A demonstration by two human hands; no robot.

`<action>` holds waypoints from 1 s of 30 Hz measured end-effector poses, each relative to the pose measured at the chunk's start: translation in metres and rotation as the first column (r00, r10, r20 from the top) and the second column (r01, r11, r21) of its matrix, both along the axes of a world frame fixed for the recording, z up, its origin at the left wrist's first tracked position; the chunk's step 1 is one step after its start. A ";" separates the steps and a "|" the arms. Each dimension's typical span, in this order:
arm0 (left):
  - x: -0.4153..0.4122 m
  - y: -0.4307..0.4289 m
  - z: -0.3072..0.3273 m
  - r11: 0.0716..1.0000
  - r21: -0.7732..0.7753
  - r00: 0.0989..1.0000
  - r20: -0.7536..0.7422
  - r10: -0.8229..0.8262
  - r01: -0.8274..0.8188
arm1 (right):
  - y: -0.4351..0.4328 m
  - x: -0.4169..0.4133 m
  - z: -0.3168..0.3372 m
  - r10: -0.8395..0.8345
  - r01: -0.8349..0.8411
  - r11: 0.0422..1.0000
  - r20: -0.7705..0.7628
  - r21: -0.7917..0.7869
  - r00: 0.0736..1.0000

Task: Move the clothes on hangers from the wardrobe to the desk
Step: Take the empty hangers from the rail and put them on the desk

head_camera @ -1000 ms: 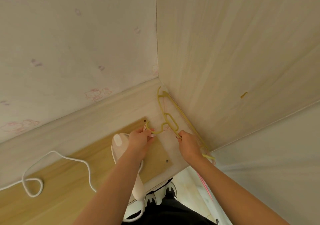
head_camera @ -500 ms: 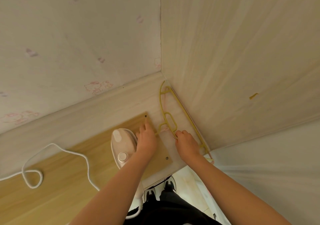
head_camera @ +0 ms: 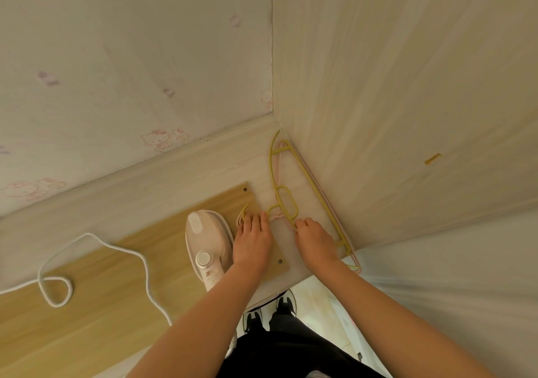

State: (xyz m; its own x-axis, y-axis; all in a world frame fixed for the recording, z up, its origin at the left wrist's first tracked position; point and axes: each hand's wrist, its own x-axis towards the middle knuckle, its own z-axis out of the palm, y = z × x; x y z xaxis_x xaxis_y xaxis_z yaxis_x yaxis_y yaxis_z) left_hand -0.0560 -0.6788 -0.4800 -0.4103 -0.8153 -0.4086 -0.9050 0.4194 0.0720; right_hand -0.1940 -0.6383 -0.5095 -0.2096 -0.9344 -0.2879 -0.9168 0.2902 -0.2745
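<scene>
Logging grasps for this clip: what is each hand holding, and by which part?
Right hand grips the yellow hanger near its neck; left hand rests on the hooks, hold unclear.

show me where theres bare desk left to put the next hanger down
Free: the pale desk strip along the back wall, left of the tan board, and the board's near part in front of the white cord. Crowded: the corner by the side panel, where steamer, yellow hanger, left hand and right hand sit close together.
</scene>
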 end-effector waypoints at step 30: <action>0.014 0.085 0.054 0.918 -0.292 0.914 -0.226 -0.337 0.267 | 0.139 0.041 0.079 -0.149 0.147 0.959 0.012 -0.242 0.989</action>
State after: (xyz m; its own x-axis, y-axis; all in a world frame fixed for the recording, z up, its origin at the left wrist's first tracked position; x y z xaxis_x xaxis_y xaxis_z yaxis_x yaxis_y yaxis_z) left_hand -0.0423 -0.5940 -0.4257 -0.7174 -0.6949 -0.0494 -0.6933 0.7052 0.1486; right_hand -0.1532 -0.4994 -0.4302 -0.3520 -0.9344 -0.0551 -0.8706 0.3485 -0.3473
